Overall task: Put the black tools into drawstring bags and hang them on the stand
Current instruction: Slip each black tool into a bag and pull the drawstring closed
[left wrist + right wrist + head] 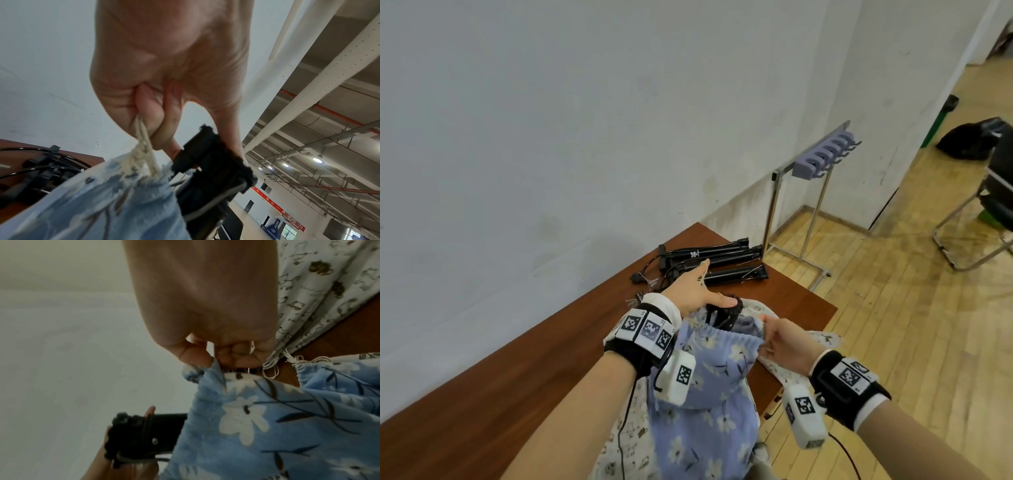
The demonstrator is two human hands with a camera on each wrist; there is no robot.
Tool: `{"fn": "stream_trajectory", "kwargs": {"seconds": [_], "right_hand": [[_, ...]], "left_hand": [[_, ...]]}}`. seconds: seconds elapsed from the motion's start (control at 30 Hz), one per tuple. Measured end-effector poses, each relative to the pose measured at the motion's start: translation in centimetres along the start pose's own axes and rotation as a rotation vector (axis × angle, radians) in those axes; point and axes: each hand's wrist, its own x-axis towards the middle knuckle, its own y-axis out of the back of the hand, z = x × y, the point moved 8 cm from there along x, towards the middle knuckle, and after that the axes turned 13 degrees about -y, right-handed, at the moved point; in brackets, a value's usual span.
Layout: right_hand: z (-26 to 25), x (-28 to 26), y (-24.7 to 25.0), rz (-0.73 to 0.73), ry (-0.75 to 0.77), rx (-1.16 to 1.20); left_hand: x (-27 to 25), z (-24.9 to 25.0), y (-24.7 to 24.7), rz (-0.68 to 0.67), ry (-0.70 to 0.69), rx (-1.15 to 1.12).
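Two hands at the bag mouth. Left of it, left hand curled round the cord and pinching the tool head poking out of the mouth. Right of it, right hand pinching the rim. Beyond the bag, more tools lying on the surface; far right of the bag, empty stand. Likely stiff, fairly heavy tool, soft limp cloth; best held by the cord.

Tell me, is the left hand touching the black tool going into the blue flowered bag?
Touching. In the left wrist view the left hand pinches the black tool between thumb and fingertip above the blue flowered bag.
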Motion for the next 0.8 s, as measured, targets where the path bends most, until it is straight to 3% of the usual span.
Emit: {"fn": "stream_trajectory", "kwargs": {"seconds": [0.23,0.5,0.7,0.8], "right_hand": [[0.9,1.5,-1.1,-0.028,-0.032,-0.073],[-0.1,0.4,-2.7,-0.046,0.001,-0.076],[0.4,0.8,-1.7,-0.045,0.031,-0.167],[0.0,0.8,-0.9,-0.060,0.099,-0.031]], "left_hand": [[-0.1,-3.0,1.2,-0.075,0.058,-0.048],[-0.1,-2.8,1.1,-0.087,0.058,-0.011],[-1.6,-2.8,1.1,-0.188,0.040,0.012],[-2.3,-2.0,1.8,-0.195,-0.006,0.028]]}}
